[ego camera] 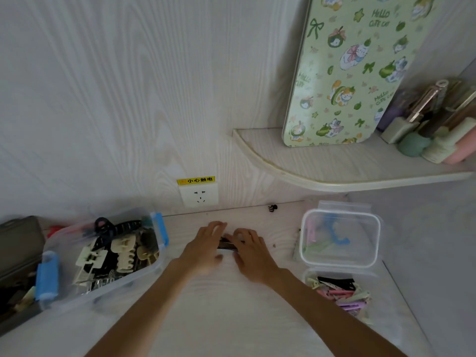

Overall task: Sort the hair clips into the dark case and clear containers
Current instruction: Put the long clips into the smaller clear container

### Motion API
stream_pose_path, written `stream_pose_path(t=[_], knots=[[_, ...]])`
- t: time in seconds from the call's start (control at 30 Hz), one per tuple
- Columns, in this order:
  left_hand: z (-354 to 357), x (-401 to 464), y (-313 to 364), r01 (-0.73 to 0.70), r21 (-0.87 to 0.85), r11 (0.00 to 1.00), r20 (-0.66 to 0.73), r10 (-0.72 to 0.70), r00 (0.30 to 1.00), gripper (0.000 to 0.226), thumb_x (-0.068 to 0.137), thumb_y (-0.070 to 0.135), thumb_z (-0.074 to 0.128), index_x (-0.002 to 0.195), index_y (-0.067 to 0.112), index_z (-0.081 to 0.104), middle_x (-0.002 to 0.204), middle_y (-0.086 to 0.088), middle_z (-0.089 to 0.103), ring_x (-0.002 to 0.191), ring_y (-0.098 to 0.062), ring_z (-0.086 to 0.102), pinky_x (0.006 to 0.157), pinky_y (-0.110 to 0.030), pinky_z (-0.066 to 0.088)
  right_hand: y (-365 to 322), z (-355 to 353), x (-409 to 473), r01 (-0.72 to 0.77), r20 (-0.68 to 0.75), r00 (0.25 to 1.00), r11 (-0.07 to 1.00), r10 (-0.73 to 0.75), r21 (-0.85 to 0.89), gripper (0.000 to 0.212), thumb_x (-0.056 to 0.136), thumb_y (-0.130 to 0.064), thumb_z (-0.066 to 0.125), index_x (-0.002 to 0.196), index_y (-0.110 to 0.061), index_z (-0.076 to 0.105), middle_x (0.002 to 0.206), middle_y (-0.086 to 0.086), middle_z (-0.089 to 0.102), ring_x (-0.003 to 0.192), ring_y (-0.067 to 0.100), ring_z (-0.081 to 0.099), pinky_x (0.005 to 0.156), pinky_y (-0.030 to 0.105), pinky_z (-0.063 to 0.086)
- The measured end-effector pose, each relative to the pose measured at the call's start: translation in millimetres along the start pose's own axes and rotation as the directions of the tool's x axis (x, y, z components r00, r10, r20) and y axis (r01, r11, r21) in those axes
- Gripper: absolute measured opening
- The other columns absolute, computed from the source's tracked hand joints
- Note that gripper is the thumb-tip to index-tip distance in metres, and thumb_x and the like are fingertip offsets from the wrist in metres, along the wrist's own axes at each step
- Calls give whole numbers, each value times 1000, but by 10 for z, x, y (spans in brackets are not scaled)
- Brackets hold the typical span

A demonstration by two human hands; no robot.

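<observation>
Left hand (206, 247) and right hand (251, 249) both pinch a dark hair clip (227, 245) on the worktop (231, 318). Judged light, stiff, probably slippery; grip best at its ends.

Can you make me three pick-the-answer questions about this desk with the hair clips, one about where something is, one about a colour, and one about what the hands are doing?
1. Where is the tiny black claw clip lying alone?
A. By the wall, near the wall socket
B. Inside the dark case
C. On the shelf

2. What colour are the latches on the big clear container of claw clips?
A. Red
B. Blue
C. Green

3. What are the left hand and right hand doing?
A. Resting apart
B. Lifting a lid
C. Together on a dark clip

Answers: 1 A, it sits at the desk's back edge; 2 B, both latches are blue; 3 C, both hands meet over the clip.
</observation>
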State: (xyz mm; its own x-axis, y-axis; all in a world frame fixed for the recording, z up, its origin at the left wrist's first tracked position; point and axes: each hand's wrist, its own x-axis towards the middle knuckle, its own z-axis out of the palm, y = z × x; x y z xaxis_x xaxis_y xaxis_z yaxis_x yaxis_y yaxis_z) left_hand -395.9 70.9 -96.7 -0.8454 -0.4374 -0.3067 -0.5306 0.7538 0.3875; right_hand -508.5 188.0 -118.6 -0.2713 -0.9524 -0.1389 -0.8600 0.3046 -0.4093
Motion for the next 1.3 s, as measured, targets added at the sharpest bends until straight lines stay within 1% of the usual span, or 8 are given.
stream_pose_path(t=[0.17, 0.37, 0.47, 0.63, 0.8, 1.0, 1.2, 1.3], knots=[[112, -143, 27, -65, 80, 995, -35, 68, 997, 55, 87, 33, 59, 137, 22, 39, 133, 1, 38, 116, -17, 39, 84, -28, 46, 108, -102, -183, -114, 35, 993, 993, 114, -18, 60, 91, -31, 52, 144, -22, 28, 143, 3, 30, 131, 22, 28, 105, 36, 28], [235, -332, 143, -36, -35, 999, -149, 31, 988, 24, 89, 34, 57, 111, 27, 59, 101, 3, 59, 92, -16, 58, 77, -29, 47, -29, -66, -360, -12, 12, 1000, 1000, 12, 2, 35, 94, -22, 48, 128, -18, 48, 122, 8, 45, 107, 24, 41, 76, 34, 47], [259, -398, 234, -52, 159, 986, -142, 75, 987, 20, 93, 31, 51, 108, 19, 57, 102, 0, 57, 92, -17, 55, 72, -30, 45, -55, -78, -434, -6, 63, 998, 995, 12, -103, 30, 97, -25, 42, 123, -12, 47, 121, 11, 45, 104, 26, 45, 71, 36, 43], [270, -426, 334, -152, 500, 853, -11, 182, 983, 47, 23, 17, 91, 57, 19, 59, 55, 5, 55, 48, -9, 53, 35, -19, 17, -152, -137, -533, 88, 229, 973, 924, 0, -372, 34, 100, -22, 35, 125, 0, 40, 122, 18, 47, 103, 33, 53, 67, 38, 34], [217, -558, 546, -222, 400, 889, 37, 227, 973, 17, 98, 21, 43, 108, 13, 54, 108, -4, 58, 98, -20, 53, 66, -32, 37, -123, -339, -769, 48, 237, 971, 962, 18, -269, 31, 98, -20, 39, 124, -2, 41, 125, 16, 45, 110, 32, 47, 79, 42, 42], [-116, -721, 1346, -332, 292, 897, -136, 382, 914, 25, 99, 33, 35, 110, 17, 52, 105, 2, 57, 97, -18, 55, 67, -32, 39, 220, -1018, -1462, -22, -57, 998, 992, 15, -123, 24, 94, -29, 47, 114, -17, 49, 114, 1, 47, 105, 18, 47, 80, 34, 46], [250, -514, 1883, -344, -15, 939, -53, 343, 938, 25, 92, 35, 51, 110, 18, 57, 106, 0, 63, 98, -20, 58, 77, -31, 42, 737, -961, -2022, -207, -61, 977, 978, 206, -28, 43, 90, -45, 36, 118, -16, 51, 113, 1, 50, 104, 21, 47, 78, 27, 41], [410, -472, 1875, -308, -105, 945, -30, 307, 951, 35, 84, 41, 61, 116, 28, 57, 114, 9, 63, 105, -14, 57, 82, -28, 43, 911, -908, -2201, -270, -91, 956, 959, 277, 87, 38, 87, -30, 57, 122, -18, 52, 119, 0, 51, 109, 18, 50, 85, 26, 44]])
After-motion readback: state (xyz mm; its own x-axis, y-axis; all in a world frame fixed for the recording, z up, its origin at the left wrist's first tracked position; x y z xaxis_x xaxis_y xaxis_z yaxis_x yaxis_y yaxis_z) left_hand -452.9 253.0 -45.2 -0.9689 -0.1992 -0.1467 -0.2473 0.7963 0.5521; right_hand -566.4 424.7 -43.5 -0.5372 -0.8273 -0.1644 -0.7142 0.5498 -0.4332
